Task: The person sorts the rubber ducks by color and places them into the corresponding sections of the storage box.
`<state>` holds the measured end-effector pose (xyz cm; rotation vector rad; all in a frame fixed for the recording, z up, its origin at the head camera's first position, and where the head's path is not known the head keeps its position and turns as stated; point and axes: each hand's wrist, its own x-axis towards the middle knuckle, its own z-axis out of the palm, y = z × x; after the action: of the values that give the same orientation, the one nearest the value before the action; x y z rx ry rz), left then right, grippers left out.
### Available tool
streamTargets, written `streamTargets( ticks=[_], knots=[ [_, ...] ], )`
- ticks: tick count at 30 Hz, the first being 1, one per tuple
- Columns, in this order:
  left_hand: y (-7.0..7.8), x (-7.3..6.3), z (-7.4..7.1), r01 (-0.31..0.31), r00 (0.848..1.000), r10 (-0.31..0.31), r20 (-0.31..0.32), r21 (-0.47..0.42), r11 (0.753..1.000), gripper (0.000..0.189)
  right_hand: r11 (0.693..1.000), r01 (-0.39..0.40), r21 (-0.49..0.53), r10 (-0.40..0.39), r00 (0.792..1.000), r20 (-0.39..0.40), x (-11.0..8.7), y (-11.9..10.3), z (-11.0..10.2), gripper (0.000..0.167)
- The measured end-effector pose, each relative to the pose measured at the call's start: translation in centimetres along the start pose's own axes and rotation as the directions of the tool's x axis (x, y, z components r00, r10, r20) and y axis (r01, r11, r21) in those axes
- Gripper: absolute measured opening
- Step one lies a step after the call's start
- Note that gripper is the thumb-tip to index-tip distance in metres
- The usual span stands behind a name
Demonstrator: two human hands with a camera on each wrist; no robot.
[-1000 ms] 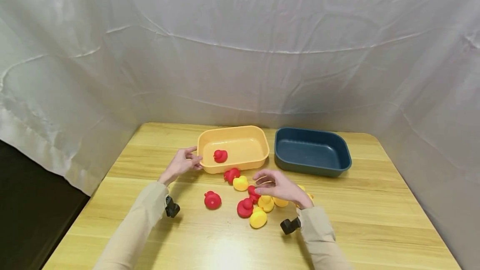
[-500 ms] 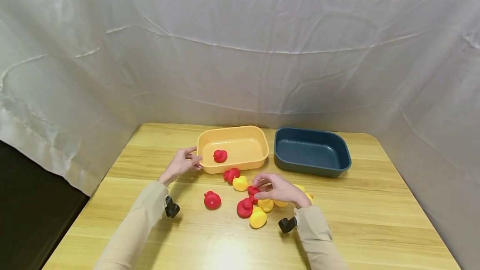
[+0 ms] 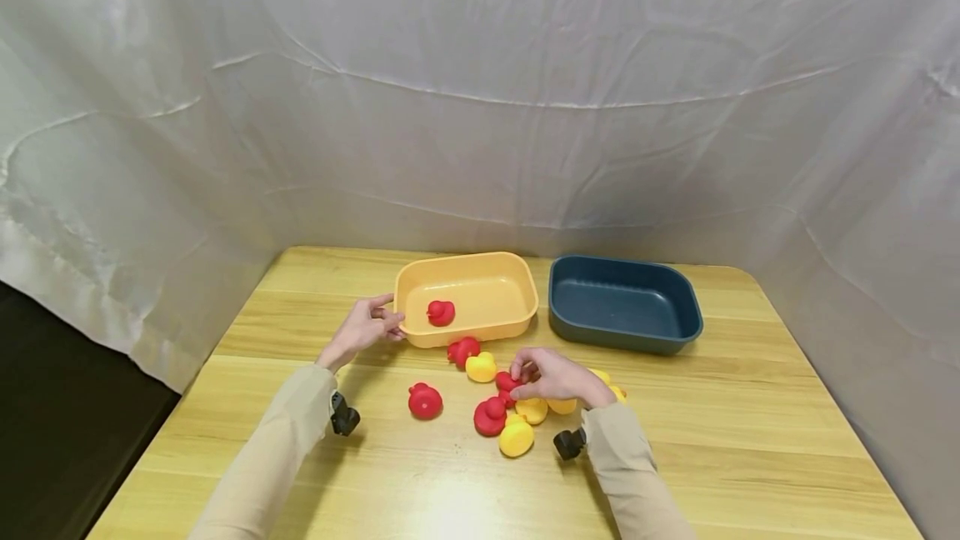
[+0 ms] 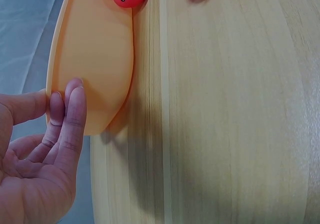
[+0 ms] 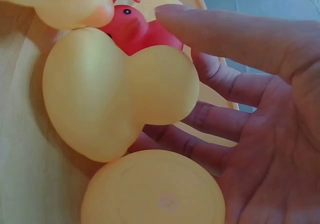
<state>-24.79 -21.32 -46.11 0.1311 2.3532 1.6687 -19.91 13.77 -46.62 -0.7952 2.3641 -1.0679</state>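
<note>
My left hand holds the left end of a light orange tray, its fingers at the rim and outer wall in the left wrist view. Inside that tray sits a red rubber duck. Over the duck pile, my right hand pinches another red rubber duck between thumb and fingers. In the right wrist view this red duck is partly covered by the thumb and by a yellow duck in front. Yellow ducks lie close under the right hand, some partly hidden by it.
A dark blue tray stands right of the orange one. Loose red ducks lie at the left, before the orange tray and in the pile. More yellow ducks lie nearby. Grey cloth hangs behind the table.
My right hand has come down slightly and its thumb and fingers have closed in on the red duck. The left hand and both trays stay where they were.
</note>
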Motion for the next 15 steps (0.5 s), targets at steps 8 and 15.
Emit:
streamTargets(
  ticks=[8, 15],
  knots=[
    [-0.11, 0.0, 0.0, -0.005, 1.0, 0.005, 0.001, -0.009, 1.0, 0.064, 0.999, -0.037, 0.027, 0.036, 0.999, 0.034, 0.66, 0.02, -0.04, 0.019],
    [-0.15, 0.01, 0.0, -0.007, 1.0, 0.007, 0.005, -0.008, 1.0, 0.064, 0.997, -0.07, 0.031, 0.068, 0.996, 0.057, 1.03, -0.14, -0.2, 0.021]
  ],
)
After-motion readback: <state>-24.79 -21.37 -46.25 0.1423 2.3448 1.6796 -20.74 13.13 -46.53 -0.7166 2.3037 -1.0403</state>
